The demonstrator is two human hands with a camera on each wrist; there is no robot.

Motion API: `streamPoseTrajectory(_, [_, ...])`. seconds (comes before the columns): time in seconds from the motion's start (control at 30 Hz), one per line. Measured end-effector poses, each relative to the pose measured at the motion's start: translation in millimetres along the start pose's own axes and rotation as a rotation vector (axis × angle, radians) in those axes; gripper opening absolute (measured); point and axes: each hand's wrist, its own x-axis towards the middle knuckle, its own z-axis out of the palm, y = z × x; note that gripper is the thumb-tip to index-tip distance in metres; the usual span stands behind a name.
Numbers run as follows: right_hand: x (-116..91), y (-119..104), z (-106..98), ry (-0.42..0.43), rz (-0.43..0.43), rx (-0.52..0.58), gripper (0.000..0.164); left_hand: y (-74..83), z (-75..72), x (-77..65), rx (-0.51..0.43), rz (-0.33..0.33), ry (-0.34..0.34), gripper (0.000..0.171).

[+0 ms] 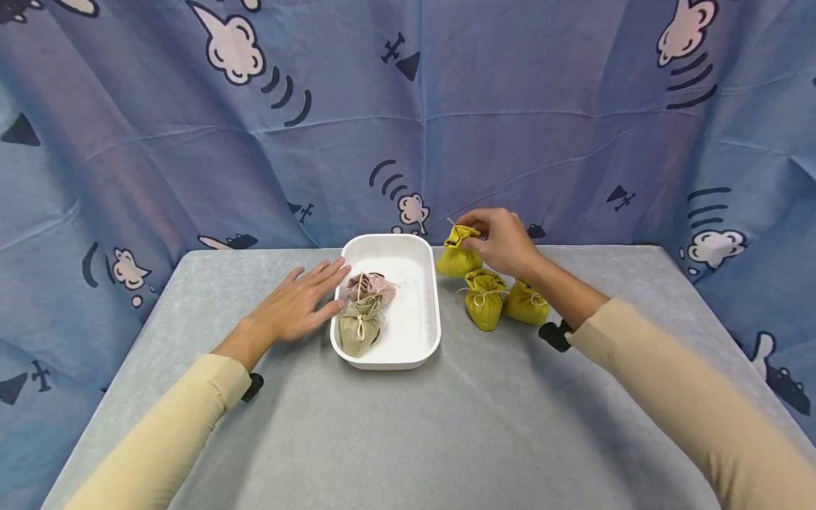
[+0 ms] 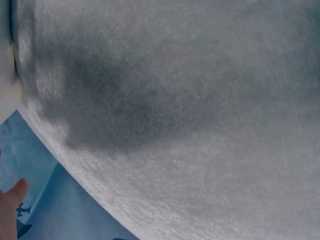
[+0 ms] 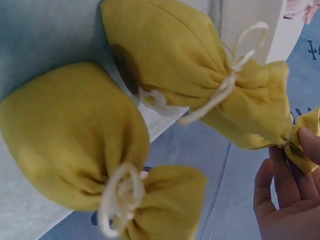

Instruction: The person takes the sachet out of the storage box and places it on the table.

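Observation:
My right hand (image 1: 503, 242) pinches the gathered top of a yellow drawstring pouch (image 1: 457, 262) just right of the white tray (image 1: 414, 312). In the right wrist view the thumb and fingers of that hand (image 3: 287, 200) close on the pouch's neck, its body partly hidden behind a nearer pouch. Two more yellow pouches, one upright-looking (image 1: 484, 312) and one beside it (image 1: 525, 304), lie below my right hand, their necks tied with pale cord. My left hand (image 1: 296, 301) has its fingers stretched out, fingertips right at the tray's left rim.
Inside the tray, along its left side, lie a pink pouch (image 1: 380, 285) and a beige pouch (image 1: 358, 331). The tray stands on a grey cloth-covered table (image 1: 408, 439), near its back edge. A blue patterned curtain (image 1: 510, 106) hangs right behind.

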Motion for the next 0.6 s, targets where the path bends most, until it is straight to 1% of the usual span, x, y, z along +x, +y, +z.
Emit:
streamPoseTrajectory(0.2, [-1, 6, 7, -0.044, 0.024, -0.016, 0.033, -0.6, -0.8, -0.2, -0.004, -0.008, -0.013, 0.068])
streamPoseTrajectory(0.37, [-4, 11, 10, -0.079, 0.046, -0.049, 0.033, 0.2, -0.6, 0.1, -0.004, -0.005, -0.007, 0.067])
streamPoseTrajectory(0.47, [-5, 12, 12, -0.090, 0.058, -0.041, 0.031, 0.3, -0.6, 0.5, -0.005, -0.004, -0.002, 0.067])
streamPoseTrajectory(0.6, [-5, 12, 13, -0.106, 0.045, -0.014, 0.029, -0.5, -0.4, 0.2, -0.006, -0.003, 0.000, 0.068])
